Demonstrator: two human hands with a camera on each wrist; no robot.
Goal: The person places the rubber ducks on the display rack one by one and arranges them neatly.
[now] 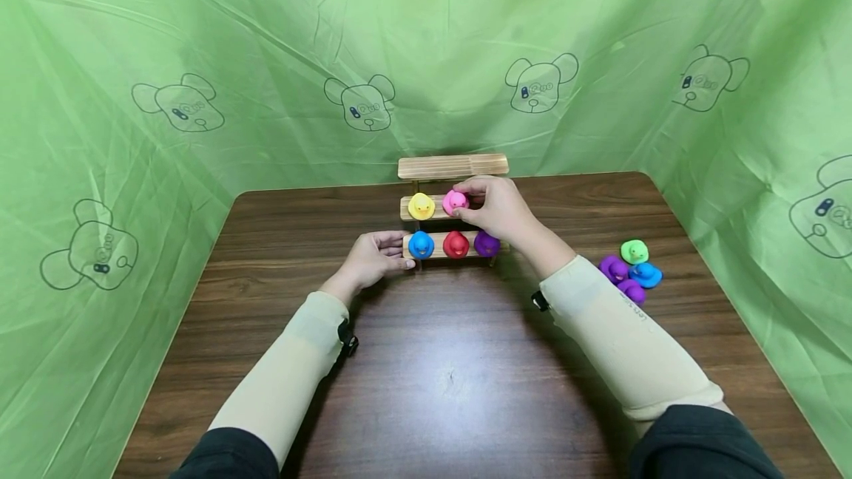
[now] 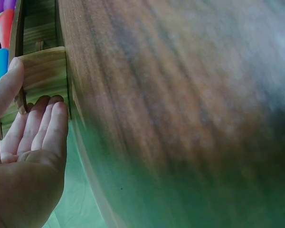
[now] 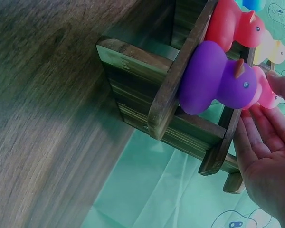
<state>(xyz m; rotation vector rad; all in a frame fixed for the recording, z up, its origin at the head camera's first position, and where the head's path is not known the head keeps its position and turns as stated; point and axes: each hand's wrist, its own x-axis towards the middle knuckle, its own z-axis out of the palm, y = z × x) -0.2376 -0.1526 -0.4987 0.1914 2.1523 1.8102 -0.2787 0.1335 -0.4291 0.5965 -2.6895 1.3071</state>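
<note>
A three-tier wooden rack point(image 1: 454, 166) stands at the back of the table. My left hand point(image 1: 373, 261) holds its left end, with the thumb at the front plank and the fingers along the side panel, as the left wrist view shows. My right hand point(image 1: 499, 207) pinches a pink rubber duck point(image 1: 455, 202) between thumb and fingers at the middle tier. Left of it on that tier sits a yellow duck point(image 1: 421, 206). Along the front tier are a blue duck point(image 1: 421, 245), a red duck point(image 1: 455, 244) and a purple duck point(image 3: 204, 78).
To the right on the brown table point(image 1: 426, 390) lies a loose group of ducks: a green one point(image 1: 634, 251), a blue one point(image 1: 645, 274) and two purple ones point(image 1: 613, 268). Green cloth point(image 1: 452, 35) with printed bear heads hangs behind and at both sides.
</note>
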